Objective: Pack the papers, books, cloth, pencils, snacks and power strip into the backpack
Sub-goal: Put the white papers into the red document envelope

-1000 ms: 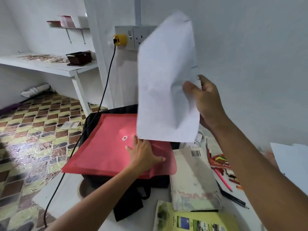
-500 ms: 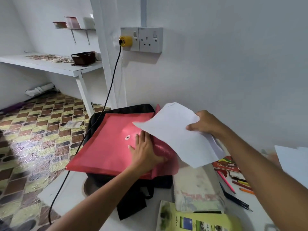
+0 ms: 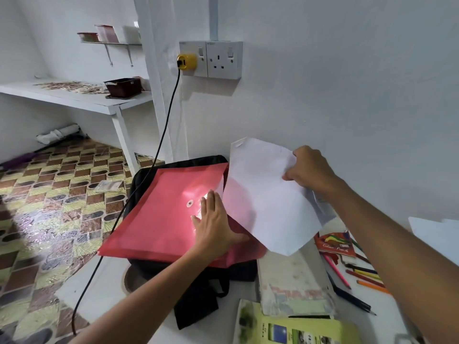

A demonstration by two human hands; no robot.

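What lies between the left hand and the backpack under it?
In the head view, the red folder lies between them: the left hand presses flat on it, atop the black backpack.

Backpack (image 3: 151, 180): mostly covered by red folder (image 3: 159, 219); opening not seen. Paper (image 3: 268, 202): left edge tucked behind folder flap, showing only as a pale shape through the plastic; far corner hidden under right hand (image 3: 310, 170). Left hand (image 3: 213, 224): thumb partly under the paper. Green book (image 3: 298, 331): cut off by bottom edge, print too blurred to read. Pencils (image 3: 360, 276): partly behind right forearm. White sheet (image 3: 437, 232): cut off at right edge.
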